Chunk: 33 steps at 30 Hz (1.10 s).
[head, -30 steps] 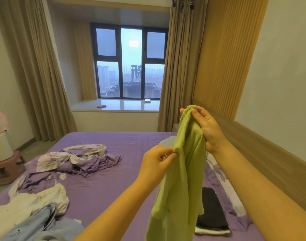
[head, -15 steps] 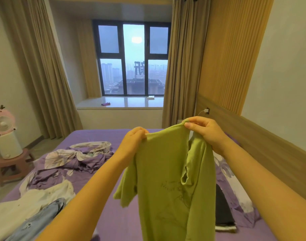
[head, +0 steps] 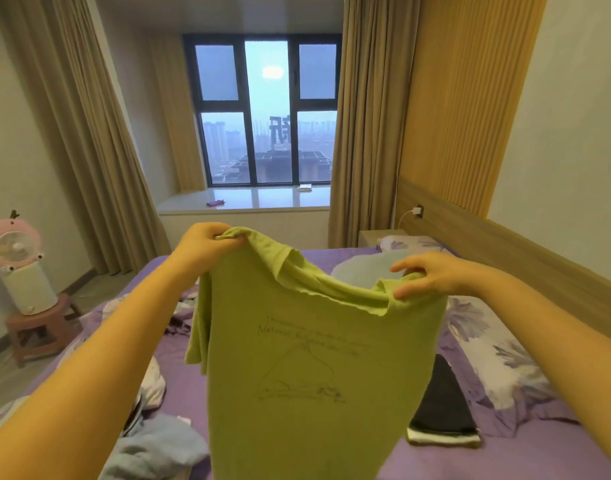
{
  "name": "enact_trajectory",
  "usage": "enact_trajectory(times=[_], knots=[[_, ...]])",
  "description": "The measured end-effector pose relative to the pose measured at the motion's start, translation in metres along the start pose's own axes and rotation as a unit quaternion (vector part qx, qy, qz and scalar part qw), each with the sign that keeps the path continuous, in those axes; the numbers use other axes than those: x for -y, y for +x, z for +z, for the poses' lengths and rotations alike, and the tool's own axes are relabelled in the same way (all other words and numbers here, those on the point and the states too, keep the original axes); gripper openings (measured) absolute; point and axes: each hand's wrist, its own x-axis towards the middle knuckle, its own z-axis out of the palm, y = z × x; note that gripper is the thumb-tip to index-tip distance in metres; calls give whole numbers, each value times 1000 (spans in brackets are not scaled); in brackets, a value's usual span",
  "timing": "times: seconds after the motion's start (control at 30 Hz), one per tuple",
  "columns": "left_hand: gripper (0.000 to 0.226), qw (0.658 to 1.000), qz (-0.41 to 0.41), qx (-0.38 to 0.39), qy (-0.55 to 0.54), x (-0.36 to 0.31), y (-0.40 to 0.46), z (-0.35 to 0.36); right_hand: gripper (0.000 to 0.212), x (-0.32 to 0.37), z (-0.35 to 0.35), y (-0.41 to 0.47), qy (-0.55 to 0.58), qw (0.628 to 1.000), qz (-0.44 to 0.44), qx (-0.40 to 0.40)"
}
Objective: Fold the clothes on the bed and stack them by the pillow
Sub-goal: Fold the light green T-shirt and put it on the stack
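Left hand (head: 207,245) pinches one top corner of the lime-green cotton T-shirt (head: 307,362); right hand (head: 432,277) grips the other. Shirt hangs spread above the purple-sheeted bed (head: 505,459). Folded black garment (head: 442,407) lies beside the floral pillow (head: 487,355) at the headboard edge.

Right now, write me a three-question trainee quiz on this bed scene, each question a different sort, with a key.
1. True or false: both hands grip the green T-shirt by its upper edge.
2. Multiple choice: the folded black garment lies A) on the window sill, B) on the bed beside the floral pillow, C) on the stool.
3. Fill in: the pink fan stands on a white unit on a ____.

Key: 1 true, left hand and right hand; 2 B; 3 stool.
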Motion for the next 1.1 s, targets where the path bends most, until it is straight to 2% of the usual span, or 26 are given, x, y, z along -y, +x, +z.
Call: enact_trajectory(times=[0.07,0.13,0.17,0.27,0.33,0.47,0.57,0.67,0.87,1.1], knots=[[23,1000,-20,17,-4,8,-2,-11,39,-5,0,-2,-3,1000,-8,22],[14,997,-39,61,4,13,-7,-21,9,-7,2,-2,29,999,-14,-1],[13,995,-53,87,11,15,-10,-25,3,-6,3,-2,57,998,-17,-26],[33,983,-90,161,24,19,-23,-33,7,-3,7,-2,162,979,-19,-121],[40,981,-82,176,-5,22,-30,-35,9,3,7,-4,201,964,-31,-172],[23,982,-25,147,-117,26,-39,-43,13,13,5,-7,95,962,-54,-251],[15,978,-24,136,-155,24,-45,-44,20,23,10,-14,28,946,-84,-311],[19,986,-44,119,-109,22,-53,-42,28,32,17,-24,-22,932,-103,-348],[17,994,-47,98,-23,27,-73,-35,39,34,43,-44,-225,904,-79,-356],[17,995,-40,88,8,9,-90,-56,40,49,39,-68,-231,888,-117,-379]])
